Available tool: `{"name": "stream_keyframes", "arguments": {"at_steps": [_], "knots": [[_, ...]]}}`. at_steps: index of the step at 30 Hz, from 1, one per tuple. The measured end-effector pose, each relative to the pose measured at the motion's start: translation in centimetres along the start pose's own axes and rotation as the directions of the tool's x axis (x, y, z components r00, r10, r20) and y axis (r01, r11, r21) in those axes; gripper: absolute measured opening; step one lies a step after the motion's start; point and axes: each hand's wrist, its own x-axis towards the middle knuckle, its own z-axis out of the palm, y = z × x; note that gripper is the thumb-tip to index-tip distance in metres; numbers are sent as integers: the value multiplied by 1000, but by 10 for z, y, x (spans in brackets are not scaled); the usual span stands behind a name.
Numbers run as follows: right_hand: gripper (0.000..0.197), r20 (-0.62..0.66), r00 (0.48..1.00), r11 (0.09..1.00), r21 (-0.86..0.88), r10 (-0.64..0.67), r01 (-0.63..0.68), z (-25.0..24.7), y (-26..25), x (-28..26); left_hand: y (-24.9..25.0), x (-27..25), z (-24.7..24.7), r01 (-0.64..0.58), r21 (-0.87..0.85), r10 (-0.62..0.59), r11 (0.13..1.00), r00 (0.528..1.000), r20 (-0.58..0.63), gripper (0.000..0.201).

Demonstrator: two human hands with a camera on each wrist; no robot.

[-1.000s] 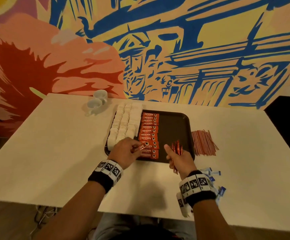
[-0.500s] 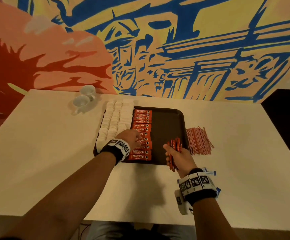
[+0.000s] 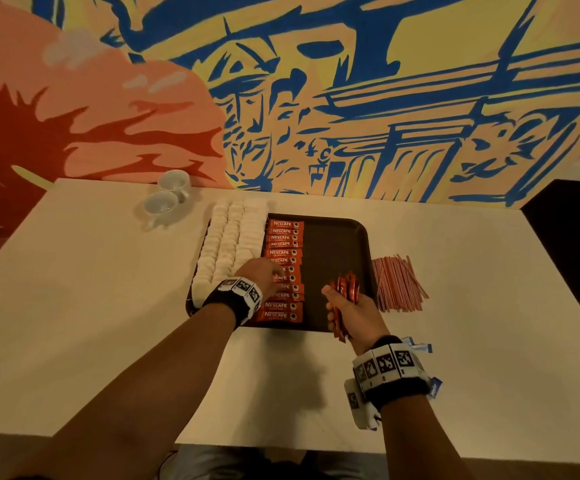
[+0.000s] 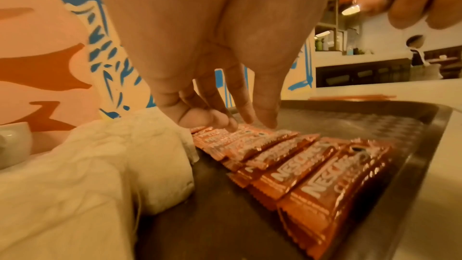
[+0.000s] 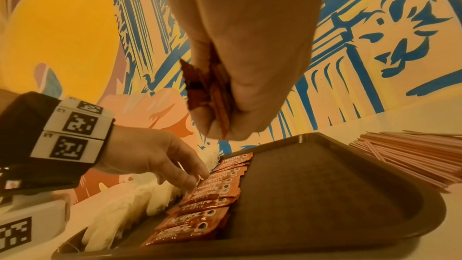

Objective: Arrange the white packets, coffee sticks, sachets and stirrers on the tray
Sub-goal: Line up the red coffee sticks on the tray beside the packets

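**Inspector:** State the coffee sticks' position and orientation.

**Assistant:** The coffee sticks [image 3: 283, 268] form one overlapping column on the dark tray [image 3: 337, 251], left of its centre. The column runs from 12 to 6 o'clock in the head view. Each stick's long axis lies across it, 9 to 3 o'clock, with the printed cup mark at the 3 o'clock end.

**Inspector:** Left hand?

**Assistant:** The left hand [image 3: 259, 271] is over the middle of the column, fingers pointing down. In the left wrist view the fingertips [image 4: 265, 122] touch a stick; whether they pinch it I cannot tell.

**Inspector:** Right hand?

**Assistant:** The right hand [image 3: 350, 311] is closed round a bundle of sticks [image 3: 345, 289], held over the tray's near edge at about 5 o'clock. The bundle's long axis runs roughly 12 to 6 o'clock, sticking out above and below the fist.

**Inspector:** Remaining items?

**Assistant:** The white packets [image 3: 229, 244] lie in rows along the tray's 9 o'clock side, just beside the column. The stirrers [image 3: 397, 284] lie in a loose pile on the table [image 3: 91, 289] at the tray's 3 o'clock, long axes near 12 to 6 o'clock. Blue sachets [image 3: 420, 348] lie on the table by the right wrist, partly hidden. Two white cups [image 3: 167, 199] stand at 11 o'clock, apart from the tray.
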Motion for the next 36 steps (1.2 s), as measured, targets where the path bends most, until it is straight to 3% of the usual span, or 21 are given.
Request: {"name": "stream_keyframes", "arguments": {"at_steps": [6, 12, 16, 19, 27, 31, 34, 36], "knots": [[27, 48, 997, 993, 105, -60, 55, 10, -14, -13, -2, -37, -26, 32, -301, -67, 953, 992, -107, 27], [31, 104, 981, 969, 204, -164, 141, 29, -27, -33, 7, -93, -55, -79, -581, 26, 810, 995, -100, 22], [33, 120, 974, 958, 240, -192, 159, 40, -24, -48, 16, -136, -65, -183, -665, 127, 724, 983, -132, 20], [35, 122, 969, 952, 247, -217, 182, 45, -20, -56, 20, -157, -64, -161, -747, 129, 645, 987, -101, 23], [41, 150, 958, 947, 246, -246, 205, 52, -21, -74, 22, -171, -54, -126, -815, 65, 566, 992, -108, 33], [32, 47, 970, 929, 301, -239, 214, 47, -24, -74, 19, -169, -49, -117, -829, 10, 547, 991, -134, 33], [11, 3, 975, 913, 350, -224, 209, 43, -25, -74, 16, -167, -52, -124, -884, -52, 452, 985, -165, 36], [17, 51, 971, 913, 354, -235, 203, 44, -24, -75, 20, -168, -56, -142, -922, -73, 359, 981, -180, 34]]}}
